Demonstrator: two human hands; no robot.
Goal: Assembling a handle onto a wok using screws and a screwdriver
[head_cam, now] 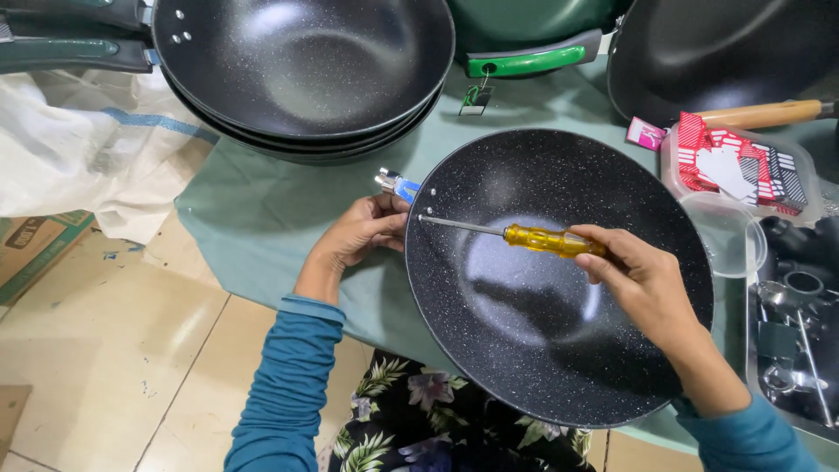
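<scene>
The right hand [642, 275] is closed around the amber handle of a screwdriver [542, 239], fingers wrapped at its rear end. The left hand [363, 232] grips the outer rim of a dark speckled wok [559, 350], thumb side against the metal, just below a small blue-and-silver handle bracket [395, 185] that sticks out from the rim.

The wok sits tilted on the green cloth [253, 218] near its front edge, partly over the person's lap, its open side facing up toward the camera. It looks stiff and fairly heavy, with a smooth coated inside that would likely slip under fingers; the rim, where the left hand has it, seems the surest hold.

The screwdriver is light, rigid and thin. Its long axis runs nearly level across the wok, handle to the right, shaft pointing left with the tip at the inner wall by two small rivet holes beside the bracket.

A stack of similar woks [306, 70] lies at the cloth's far left, and a clear tray of red-and-white packets [743, 166] at its right edge.
</scene>
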